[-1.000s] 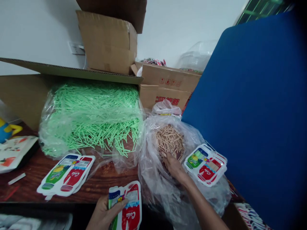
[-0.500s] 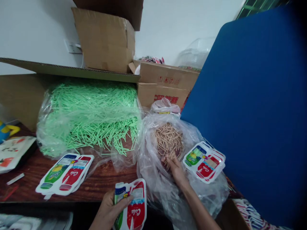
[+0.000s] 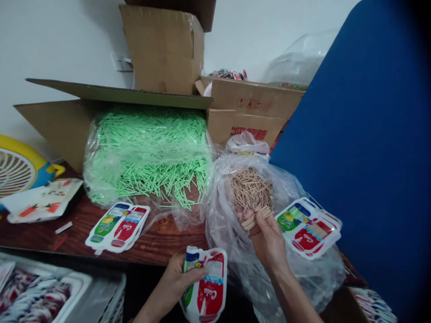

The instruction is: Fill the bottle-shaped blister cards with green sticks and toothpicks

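Observation:
My left hand (image 3: 180, 280) is closed on a bottle-shaped cola pouch (image 3: 210, 289) below the table's front edge. Brown sticks (image 3: 256, 218) lie bundled in the fingers of my right hand (image 3: 267, 237), just in front of a pile of similar sticks (image 3: 251, 188) in a clear plastic bag (image 3: 220, 215). To the right of that hand, a stack of printed pouches (image 3: 308, 229) rests on the bag. Another pouch stack (image 3: 117, 227) sits on the table at the left. Behind it, many green sticks (image 3: 151, 134) fill an open plastic bag.
Cardboard boxes (image 3: 161, 49) stand at the back against the wall. A blue panel (image 3: 357, 134) borders the right side. At the left are a yellow fan (image 3: 16, 166) and a white packet (image 3: 47, 202). A tray (image 3: 79, 287) of packed items is low at the left.
My right hand has lifted from the brown pile with a bundle of sticks now showing in its fingers. The camera has turned left, bringing the fan and tray further into view.

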`<state>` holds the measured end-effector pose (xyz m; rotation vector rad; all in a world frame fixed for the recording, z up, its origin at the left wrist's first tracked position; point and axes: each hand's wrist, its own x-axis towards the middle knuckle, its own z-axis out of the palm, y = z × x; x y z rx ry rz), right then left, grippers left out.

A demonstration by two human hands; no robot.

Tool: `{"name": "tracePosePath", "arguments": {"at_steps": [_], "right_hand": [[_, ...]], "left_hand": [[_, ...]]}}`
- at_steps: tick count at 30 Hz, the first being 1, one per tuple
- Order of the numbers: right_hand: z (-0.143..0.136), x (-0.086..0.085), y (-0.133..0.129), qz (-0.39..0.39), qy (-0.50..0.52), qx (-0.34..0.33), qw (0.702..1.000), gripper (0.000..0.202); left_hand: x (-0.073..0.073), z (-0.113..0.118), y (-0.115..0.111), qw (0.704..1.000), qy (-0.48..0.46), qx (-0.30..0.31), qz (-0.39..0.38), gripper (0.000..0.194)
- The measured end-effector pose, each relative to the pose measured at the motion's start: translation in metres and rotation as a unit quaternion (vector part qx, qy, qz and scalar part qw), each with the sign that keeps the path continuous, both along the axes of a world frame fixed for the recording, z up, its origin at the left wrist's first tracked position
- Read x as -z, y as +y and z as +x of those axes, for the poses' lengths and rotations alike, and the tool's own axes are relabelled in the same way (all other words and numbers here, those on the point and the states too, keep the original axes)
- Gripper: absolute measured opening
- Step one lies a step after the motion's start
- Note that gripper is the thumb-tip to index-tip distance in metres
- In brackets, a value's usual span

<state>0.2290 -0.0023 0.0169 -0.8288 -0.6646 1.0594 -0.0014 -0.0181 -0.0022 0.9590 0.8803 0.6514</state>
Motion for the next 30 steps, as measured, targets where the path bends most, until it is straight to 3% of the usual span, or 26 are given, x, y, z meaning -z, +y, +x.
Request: {"name": "tracePosePath", "arguments": {"at_steps": [4, 9, 21, 28, 30], "right_hand": [[-0.049, -0.024, -0.011, 0.01, 0.057, -0.094, 0.994, 0.01], [-0.078, -0.022, -0.017, -0.002, 0.065, -0.159, 0.985, 0.009], [-0.082, -0.002, -0.027, -0.054, 0.094, -0.138, 0.984, 0.007], [-0.074, -0.005, -0.031, -0.062, -0.071, -0.186, 0.978, 0.014], [-0.071, -0.008, -0.028, -0.056, -0.078, -0.202, 0.975, 0.022]], "left_hand": [[-0.004, 0.002, -0.002, 0.999, -0.04, 0.016, -0.024, 0.018], [-0.005, -0.003, -0.003, 0.996, -0.082, 0.019, -0.043, 0.014], [-0.002, -0.005, -0.001, 0.994, -0.107, -0.004, -0.039, 0.012], [-0.006, -0.003, 0.002, 0.997, -0.079, -0.01, -0.002, 0.015], [-0.008, -0.003, 0.005, 0.998, -0.062, -0.014, 0.003, 0.017]]}}
